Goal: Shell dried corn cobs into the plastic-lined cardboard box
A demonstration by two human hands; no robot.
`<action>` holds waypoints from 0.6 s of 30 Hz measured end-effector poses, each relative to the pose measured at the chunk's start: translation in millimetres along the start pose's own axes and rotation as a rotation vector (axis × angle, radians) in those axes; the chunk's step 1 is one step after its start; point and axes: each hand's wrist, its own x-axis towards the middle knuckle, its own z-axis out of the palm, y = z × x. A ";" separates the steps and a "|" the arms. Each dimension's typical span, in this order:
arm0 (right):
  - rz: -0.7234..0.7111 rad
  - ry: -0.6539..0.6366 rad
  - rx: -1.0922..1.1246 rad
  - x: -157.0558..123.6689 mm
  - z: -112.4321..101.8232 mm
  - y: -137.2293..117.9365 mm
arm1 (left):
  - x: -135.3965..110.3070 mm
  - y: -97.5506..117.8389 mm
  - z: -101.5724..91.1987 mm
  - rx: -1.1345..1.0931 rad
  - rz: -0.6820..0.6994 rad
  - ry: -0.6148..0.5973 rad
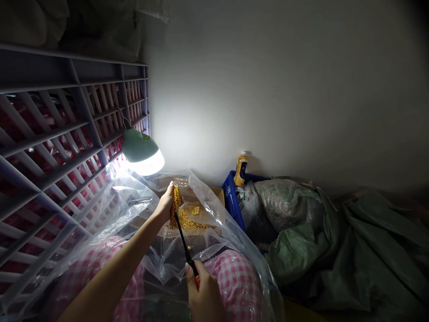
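The pale wall (284,89) fills the top and right of the frame. A big crate (90,123) with bars takes up the left side. Dark green cloth (385,255) lies in folds at the lower right. A clear plastic sheet (125,197) spreads over the lower middle. A bright lamp (140,150) hangs just left of the middle. The right hand (205,286) is at the bottom middle, and the left hand (165,205) is higher up, near the middle. The right grip is curled round the handle of a thin black tool (182,237). The left grip pinches a yellow corn cob (176,197). The cob stands nearly straight up, with the thumb by its top and fingers on its right. The tool's tip is by its low end; I can't tell if they touch. Loose kernels (189,222) lie below and to the right.
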 end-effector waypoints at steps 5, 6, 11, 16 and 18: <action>0.031 -0.050 -0.016 1.4 -6.6 -10.3 | 2.9 -7.2 -3.4 0.071 0.027 -0.021; 0.070 -0.088 0.032 2.7 -7.0 -11.1 | 3.1 -8.4 -4.4 0.114 0.039 -0.027; 0.357 -0.339 0.477 9.9 -3.5 -8.2 | 3.1 -12.3 -7.6 0.291 0.114 -0.006; 0.314 -0.308 0.374 8.7 -3.3 -11.2 | 1.3 -14.0 -6.6 0.210 0.154 0.014; 0.184 -0.152 0.074 6.0 -5.0 -14.8 | 0.4 -15.3 -5.8 0.222 0.212 0.003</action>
